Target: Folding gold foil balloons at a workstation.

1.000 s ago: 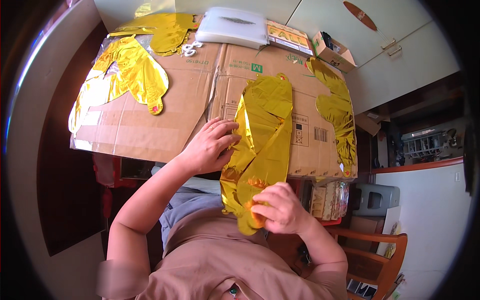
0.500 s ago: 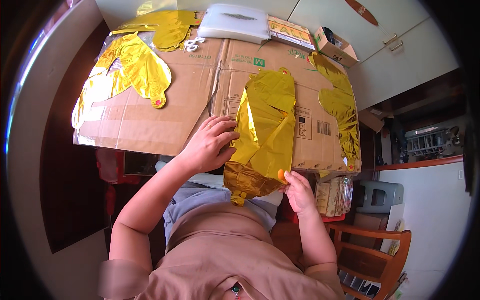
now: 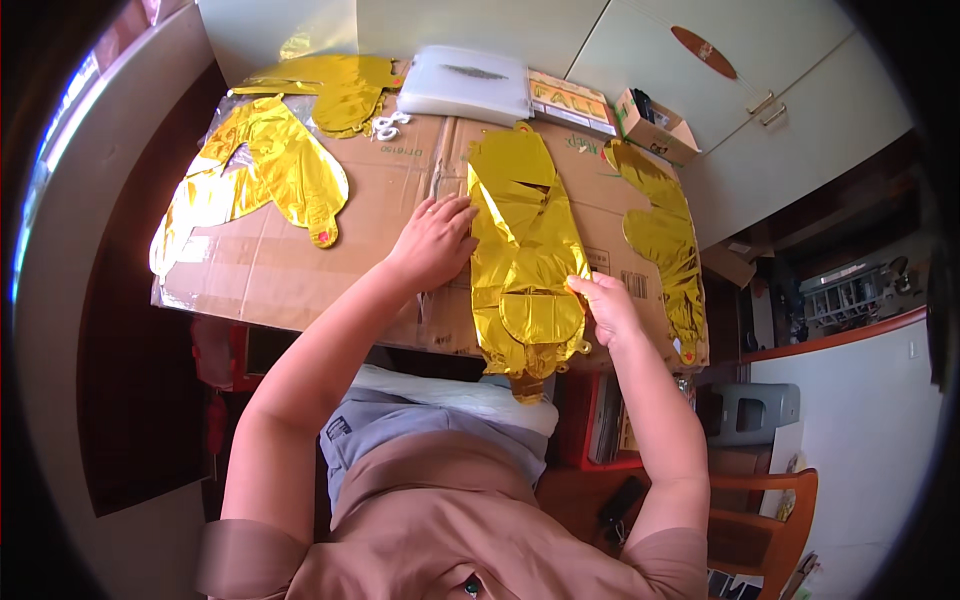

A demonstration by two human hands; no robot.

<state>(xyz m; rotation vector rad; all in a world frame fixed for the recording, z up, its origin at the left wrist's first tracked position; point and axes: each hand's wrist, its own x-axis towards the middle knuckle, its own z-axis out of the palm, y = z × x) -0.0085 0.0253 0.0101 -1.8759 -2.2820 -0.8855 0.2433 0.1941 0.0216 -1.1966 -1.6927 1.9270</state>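
Note:
A flattened gold foil balloon [image 3: 515, 245] lies lengthwise on the cardboard in front of me, its near end hanging over the edge. A rounded section is folded over near its lower end. My left hand [image 3: 435, 240] rests at the balloon's left edge, fingers slightly bent and apart, fingertips touching or just beside the foil. At the opposite edge, my right hand [image 3: 608, 305] pinches the foil between thumb and fingers. A small bit of orange shows by the right thumb; what it is I cannot make out.
More flat gold foil balloons lie at the left [image 3: 265, 165], the back left [image 3: 350, 95] and the right [image 3: 668, 235]. Along the back are a translucent plastic case [image 3: 465, 85], a flat printed box [image 3: 570, 103], an open carton [image 3: 655, 130] and white cord [image 3: 388, 125]. A wooden chair [image 3: 800, 500] stands lower right.
The balloon's lower part now lies flatter, with a rounded section folded over it. My right hand has moved up along the right edge; the left has moved slightly up. The view has shifted.

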